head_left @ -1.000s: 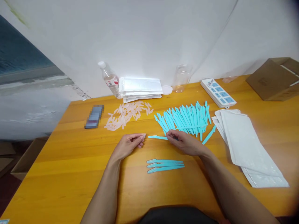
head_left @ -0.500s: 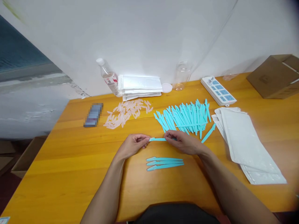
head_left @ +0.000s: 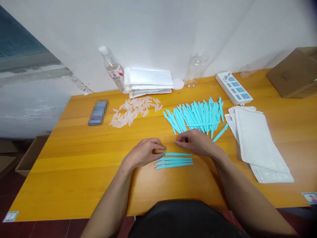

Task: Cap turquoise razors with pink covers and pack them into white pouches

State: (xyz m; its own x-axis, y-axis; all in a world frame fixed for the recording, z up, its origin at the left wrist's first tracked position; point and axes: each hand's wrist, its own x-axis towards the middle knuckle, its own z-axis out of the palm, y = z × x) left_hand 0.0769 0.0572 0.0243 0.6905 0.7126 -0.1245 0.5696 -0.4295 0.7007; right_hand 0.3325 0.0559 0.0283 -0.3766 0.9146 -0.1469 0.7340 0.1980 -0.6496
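Note:
Several turquoise eyebrow razors (head_left: 177, 162) lie side by side in front of me, blade ends to the left. My left hand (head_left: 145, 152) is open over that row. Its thumb tip is at the blade end of the farthest razor (head_left: 178, 154), and I cannot tell whether they touch. Just beyond the handle ends hovers my right hand (head_left: 196, 142), fingers loosely bent and slightly apart, with nothing visible in it. Behind this hand spreads a heap of the same razors (head_left: 198, 115). Small translucent pink pieces (head_left: 136, 110), possibly blade caps, are scattered to the left of the heap.
White pouches (head_left: 257, 138) lie at right, and more pouches (head_left: 150, 79) are stacked by the wall. Along the back stand a bottle (head_left: 115, 72), a clear jar (head_left: 195, 71), a power strip (head_left: 234, 87) and a cardboard box (head_left: 292, 76). A phone (head_left: 98, 112) is at left.
The razor held between both hands now lies at the far side of the row. Both hands have let go of it, and the view has tilted down slightly.

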